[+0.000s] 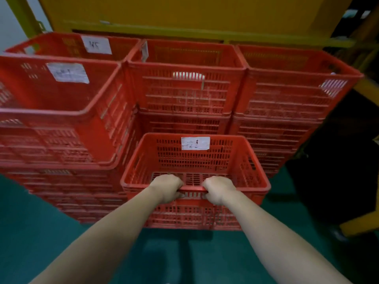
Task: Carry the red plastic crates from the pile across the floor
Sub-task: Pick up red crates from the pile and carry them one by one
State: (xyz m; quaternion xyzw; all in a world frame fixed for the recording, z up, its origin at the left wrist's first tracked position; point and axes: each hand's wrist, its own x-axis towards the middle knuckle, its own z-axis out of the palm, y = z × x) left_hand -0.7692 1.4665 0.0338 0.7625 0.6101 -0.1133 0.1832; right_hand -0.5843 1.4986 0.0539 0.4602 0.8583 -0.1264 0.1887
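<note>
Green floor (pixel 41 232), stacks of red crates (pixel 82 201) standing directly on it, pressed side by side in rows, yellow frame foot (pixel 361 224) resting on it at the right.

The one view came from a wide-angle camera on the person's head, facing forward and tilted down. Both bare forearms ran up from the bottom edge to the left hand (pixel 167 188) and right hand (pixel 219 190). The hands gripped the near rim of a red crate (pixel 194 160) just below the picture's middle, close enough that its slots showed singly. Beyond it the pile of red crates (pixel 184 93) filled the width, near, seen from above its top rims and bowed by the lens. The green floor (pixel 41 232) lay across the lower corners, and a yellow panel (pixel 184 13) closed the top edge. The picture was somewhat blurred.
</note>
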